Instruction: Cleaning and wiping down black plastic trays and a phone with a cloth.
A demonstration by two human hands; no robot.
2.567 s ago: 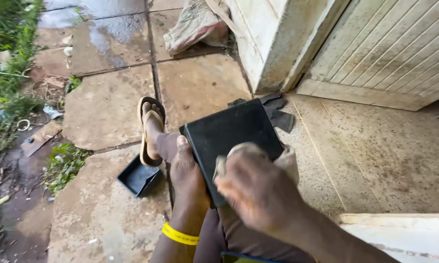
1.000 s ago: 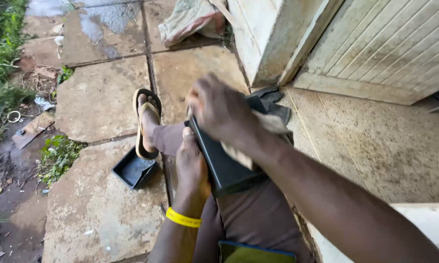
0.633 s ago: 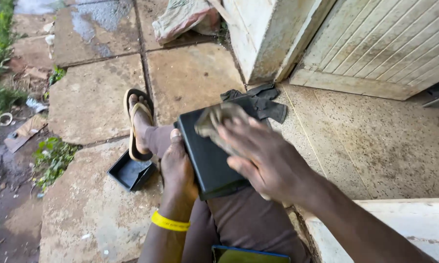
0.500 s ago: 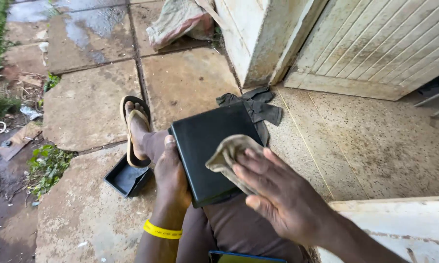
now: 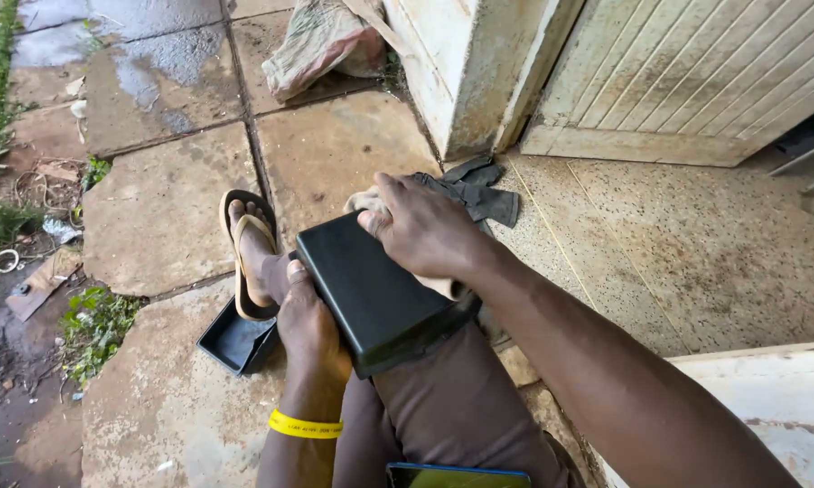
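A dark phone screen [image 5: 457, 475] with blue edge lies in the lap at the bottom edge.

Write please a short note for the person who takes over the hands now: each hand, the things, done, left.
Left hand: steadies the black box on the lap, at its left edge.
Right hand: presses a pale cloth on the box's far end.
Black tray: on the paving by the sandal.
Done: box top looks clean.
Left: cannot tell for the sides; tray untouched.

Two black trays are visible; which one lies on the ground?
The smaller black tray beside the sandalled foot lies on the paving; the larger tray rests on the knee, held by both hands.
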